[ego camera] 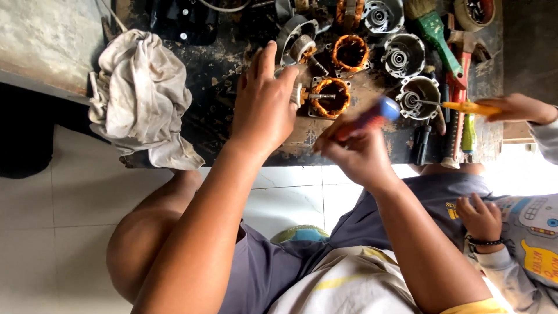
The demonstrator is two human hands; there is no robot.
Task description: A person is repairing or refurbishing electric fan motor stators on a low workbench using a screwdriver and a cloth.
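Left hand (264, 102) lies flat, fingers together, pressing a stator with orange windings (329, 97) on the counter (221, 75); stator sits just right of its fingertips. Right hand (354, 148) is fisted around a blue-handled screwdriver (372, 116), blurred. Risk: tip slips and nicks the windings or left fingers.

Both bare forearms extend forward from the lower frame. The left hand (264, 104) is raised palm-down, fingers curled and thumb spread, its back toward the camera. The right hand (354, 148) sits lower, fingers closed in a tight grip, wrist bent inward.
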